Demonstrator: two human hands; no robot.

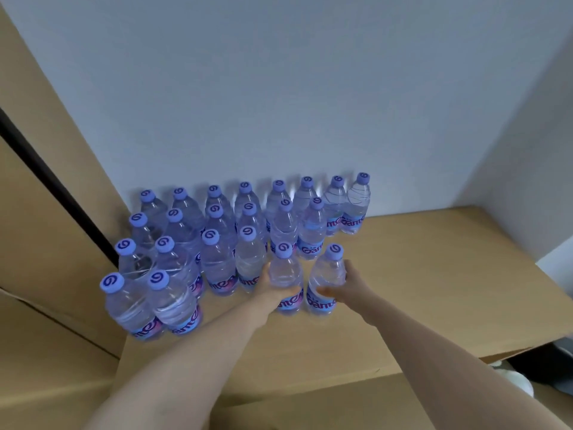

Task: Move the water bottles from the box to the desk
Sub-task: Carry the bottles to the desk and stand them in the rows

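Note:
Several clear water bottles (217, 243) with purple caps and blue-pink labels stand in rows on the tan desk (434, 274), against the white wall. At the front of the group, my left hand (273, 293) grips one upright bottle (285, 274) around its body. My right hand (347, 287) holds a second bottle (327, 274) beside it, tilted slightly to the right. Both bottles' bases rest at or just above the desk surface. The box is out of view.
A tan panel (46, 197) with a dark gap rises at the left. White walls (310, 88) close the back and right. The desk's front edge (403, 364) runs under my forearms. A white object (514, 380) lies lower right.

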